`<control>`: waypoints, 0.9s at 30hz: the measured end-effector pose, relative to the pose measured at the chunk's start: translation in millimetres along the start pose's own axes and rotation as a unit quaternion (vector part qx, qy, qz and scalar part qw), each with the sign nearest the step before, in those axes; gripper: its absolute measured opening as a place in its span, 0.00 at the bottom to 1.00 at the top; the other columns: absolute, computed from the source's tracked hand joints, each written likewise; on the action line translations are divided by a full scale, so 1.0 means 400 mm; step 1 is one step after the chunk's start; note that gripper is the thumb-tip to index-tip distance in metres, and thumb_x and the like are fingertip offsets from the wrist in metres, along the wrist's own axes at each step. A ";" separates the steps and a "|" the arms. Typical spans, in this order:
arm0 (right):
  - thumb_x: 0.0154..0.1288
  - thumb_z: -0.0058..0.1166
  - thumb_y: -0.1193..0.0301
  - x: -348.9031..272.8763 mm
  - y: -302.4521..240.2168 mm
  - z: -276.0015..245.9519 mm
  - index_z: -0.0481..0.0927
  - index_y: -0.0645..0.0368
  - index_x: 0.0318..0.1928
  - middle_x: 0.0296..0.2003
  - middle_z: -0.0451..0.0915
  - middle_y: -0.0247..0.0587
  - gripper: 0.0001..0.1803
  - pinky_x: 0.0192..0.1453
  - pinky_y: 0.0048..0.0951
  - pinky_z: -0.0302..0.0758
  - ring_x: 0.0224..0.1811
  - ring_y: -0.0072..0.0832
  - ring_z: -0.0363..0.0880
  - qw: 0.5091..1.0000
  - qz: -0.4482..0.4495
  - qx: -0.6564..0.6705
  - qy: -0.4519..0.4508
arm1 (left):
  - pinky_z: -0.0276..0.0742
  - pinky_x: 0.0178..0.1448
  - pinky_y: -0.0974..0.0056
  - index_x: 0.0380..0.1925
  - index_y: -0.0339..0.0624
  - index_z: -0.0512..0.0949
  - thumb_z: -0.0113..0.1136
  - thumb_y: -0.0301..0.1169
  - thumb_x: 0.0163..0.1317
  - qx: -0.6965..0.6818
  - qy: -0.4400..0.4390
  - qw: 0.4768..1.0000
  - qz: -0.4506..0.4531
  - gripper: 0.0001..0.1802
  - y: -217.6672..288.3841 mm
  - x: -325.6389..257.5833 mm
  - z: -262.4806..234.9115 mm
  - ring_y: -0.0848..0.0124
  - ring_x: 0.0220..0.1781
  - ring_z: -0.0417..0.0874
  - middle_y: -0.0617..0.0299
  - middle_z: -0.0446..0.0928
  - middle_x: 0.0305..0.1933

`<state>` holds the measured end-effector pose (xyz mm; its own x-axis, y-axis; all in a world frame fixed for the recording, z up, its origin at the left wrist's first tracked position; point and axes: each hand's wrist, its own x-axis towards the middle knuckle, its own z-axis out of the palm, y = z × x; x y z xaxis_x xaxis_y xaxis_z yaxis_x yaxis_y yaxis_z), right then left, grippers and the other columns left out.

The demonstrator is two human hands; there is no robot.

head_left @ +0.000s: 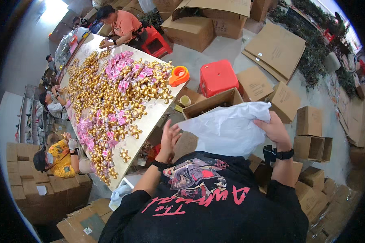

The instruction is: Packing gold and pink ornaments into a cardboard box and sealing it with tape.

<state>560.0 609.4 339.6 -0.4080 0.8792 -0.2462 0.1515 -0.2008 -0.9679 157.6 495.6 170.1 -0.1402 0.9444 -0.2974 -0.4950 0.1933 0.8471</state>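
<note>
A white, thin plastic bag or sheet (227, 129) is spread out in front of my chest. My right hand (273, 128) pinches its upper right corner between thumb and fingers. By its left corner is my left hand (169, 141), fingers apart and thumb raised; the fingertips come close to the edge, and I cannot tell whether they touch it. Behind the bag stands an open cardboard box (213, 103), its inside mostly hidden. Left of my left hand, a white table (148, 131) bears a large heap of gold, knobbly pieces (97, 81) mixed with small pink packets (119, 65).
An orange tape roll or dispenser (179, 76) sits at the table's corner. A red stool (219, 77) stands beyond the open box. Cardboard boxes (286, 101) crowd my right side. A person in an orange shirt (127, 24) and another in yellow (63, 160) work around the table.
</note>
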 end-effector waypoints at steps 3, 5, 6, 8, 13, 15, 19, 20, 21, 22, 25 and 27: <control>0.65 0.57 0.74 -0.029 -0.016 -0.009 0.78 0.66 0.51 0.43 0.82 0.34 0.15 0.52 0.28 0.73 0.44 0.21 0.77 1.000 0.009 -0.016 -0.008 | 0.65 0.67 0.57 0.74 0.46 0.45 0.69 0.53 0.53 0.084 -0.191 0.978 0.016 0.57 0.047 0.032 0.115 0.61 0.67 0.68 0.52 0.63 0.68; 0.64 0.54 0.78 -0.051 -0.027 -0.015 0.75 0.68 0.56 0.47 0.81 0.36 0.20 0.54 0.28 0.72 0.48 0.23 0.77 0.996 0.051 0.050 -0.044 | 0.62 0.69 0.58 0.74 0.46 0.45 0.69 0.44 0.56 0.151 -0.243 0.958 -0.016 0.54 0.075 0.040 0.208 0.61 0.69 0.66 0.51 0.61 0.70; 0.64 0.54 0.78 -0.063 -0.056 -0.006 0.75 0.68 0.56 0.47 0.81 0.36 0.20 0.54 0.28 0.72 0.48 0.23 0.77 0.997 0.050 0.045 -0.048 | 0.62 0.70 0.58 0.74 0.46 0.45 0.68 0.43 0.56 0.166 -0.241 0.955 -0.053 0.53 0.072 0.047 0.235 0.62 0.70 0.64 0.51 0.59 0.70; 0.60 0.55 0.76 -0.094 -0.120 0.009 0.72 0.70 0.59 0.51 0.80 0.42 0.25 0.58 0.29 0.71 0.52 0.26 0.77 0.983 0.048 0.079 -0.159 | 0.62 0.69 0.59 0.74 0.46 0.44 0.68 0.46 0.57 0.149 -0.257 0.950 -0.096 0.54 0.037 0.077 0.267 0.63 0.71 0.62 0.51 0.59 0.70; 0.60 0.55 0.63 -0.201 -0.142 -0.030 0.71 0.73 0.60 0.56 0.76 0.50 0.32 0.62 0.30 0.69 0.56 0.31 0.76 0.962 -0.113 0.132 -0.212 | 0.60 0.71 0.56 0.74 0.45 0.43 0.65 0.51 0.58 0.022 -0.346 0.924 -0.160 0.54 -0.002 0.117 0.355 0.60 0.72 0.60 0.50 0.56 0.71; 0.59 0.55 0.64 -0.260 -0.092 -0.068 0.71 0.72 0.59 0.55 0.76 0.50 0.31 0.61 0.33 0.70 0.55 0.33 0.76 0.964 -0.137 0.161 -0.159 | 0.58 0.71 0.56 0.74 0.47 0.42 0.67 0.59 0.53 -0.023 -0.367 0.918 -0.150 0.59 -0.020 0.133 0.396 0.61 0.71 0.60 0.55 0.55 0.72; 0.58 0.55 0.67 -0.350 -0.009 -0.062 0.71 0.71 0.57 0.54 0.76 0.50 0.29 0.60 0.37 0.71 0.55 0.37 0.76 0.956 -0.187 0.220 -0.043 | 0.57 0.72 0.55 0.74 0.46 0.40 0.65 0.60 0.54 -0.021 -0.319 0.941 -0.107 0.60 -0.011 0.138 0.499 0.61 0.73 0.58 0.51 0.52 0.74; 0.57 0.55 0.67 -0.345 0.009 -0.049 0.71 0.71 0.57 0.53 0.76 0.50 0.28 0.60 0.38 0.71 0.55 0.38 0.76 0.951 -0.201 0.234 -0.015 | 0.57 0.72 0.55 0.74 0.46 0.40 0.65 0.60 0.54 -0.021 -0.324 0.940 -0.106 0.60 -0.007 0.149 0.526 0.61 0.73 0.58 0.51 0.52 0.74; 0.57 0.55 0.68 -0.355 0.033 -0.054 0.71 0.71 0.56 0.53 0.76 0.50 0.28 0.60 0.39 0.71 0.55 0.39 0.76 0.945 -0.212 0.249 0.004 | 0.56 0.72 0.55 0.74 0.46 0.40 0.63 0.60 0.56 -0.042 -0.343 0.923 -0.170 0.58 0.007 0.159 0.545 0.60 0.73 0.58 0.49 0.52 0.74; 0.57 0.55 0.69 -0.338 0.032 -0.110 0.71 0.71 0.56 0.52 0.76 0.50 0.27 0.60 0.40 0.71 0.55 0.40 0.76 0.938 -0.225 0.264 0.029 | 0.55 0.73 0.54 0.74 0.45 0.39 0.60 0.60 0.58 -0.061 -0.364 0.899 -0.236 0.57 0.010 0.165 0.563 0.59 0.74 0.57 0.47 0.51 0.75; 0.56 0.55 0.70 -0.327 0.078 -0.176 0.71 0.70 0.55 0.51 0.76 0.49 0.26 0.59 0.44 0.72 0.55 0.42 0.76 0.911 -0.257 0.305 0.105 | 0.62 0.70 0.56 0.68 0.43 0.56 0.52 0.57 0.66 -0.116 -0.449 0.855 -0.231 0.41 0.003 0.132 0.599 0.64 0.69 0.66 0.51 0.63 0.69; 0.55 0.55 0.72 -0.347 0.086 -0.198 0.71 0.70 0.54 0.50 0.76 0.49 0.25 0.59 0.46 0.72 0.55 0.44 0.76 0.889 -0.278 0.329 0.155 | 0.65 0.69 0.54 0.65 0.42 0.65 0.51 0.53 0.69 -0.143 -0.427 0.854 -0.261 0.33 -0.004 0.120 0.629 0.64 0.65 0.72 0.56 0.72 0.62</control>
<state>693.3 514.7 344.5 0.0272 0.9781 0.2064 -0.5978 0.1814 -0.7808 367.4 607.4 265.2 0.7797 0.6224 -0.0683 -0.5050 0.6896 0.5190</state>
